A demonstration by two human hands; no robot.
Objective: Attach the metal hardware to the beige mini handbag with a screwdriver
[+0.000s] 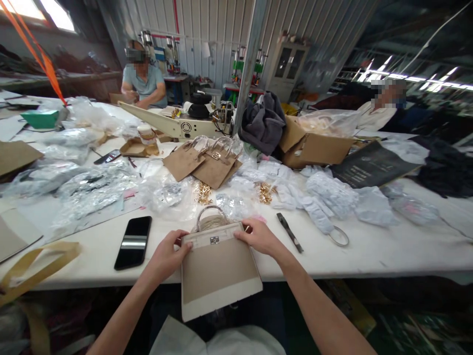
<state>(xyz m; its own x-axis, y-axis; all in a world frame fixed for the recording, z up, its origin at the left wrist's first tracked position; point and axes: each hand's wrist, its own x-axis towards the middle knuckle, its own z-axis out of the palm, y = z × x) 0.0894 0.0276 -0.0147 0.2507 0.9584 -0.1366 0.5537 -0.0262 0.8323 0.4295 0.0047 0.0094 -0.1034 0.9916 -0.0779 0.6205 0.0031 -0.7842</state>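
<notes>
The left hand pinches the upper left corner of a flat beige bag piece with paler bands along its top and bottom, the thumb lying on its front face; the right hand pinches the same piece near its upper right corner, thumb also in front and fingers at the top edge; the piece is held tilted at the near edge of a long white table, its lower part reaching out past that edge; a small silver rectangular metal clasp sits in the upper band between the two hands, and a curved handle arches up behind the top edge.

To the left of the left hand lies a black smartphone; to the right of the right hand lies a slim dark metal tool, with a pale ring farther right; beyond the hands are two small heaps of gold-coloured metal parts, one on the left and one on the right; behind them brown handbags lean together among crumpled clear plastic bags; farther back stand an open brown cardboard box and a cream-coloured machine, with a person in a light blue shirt beyond the machine.
</notes>
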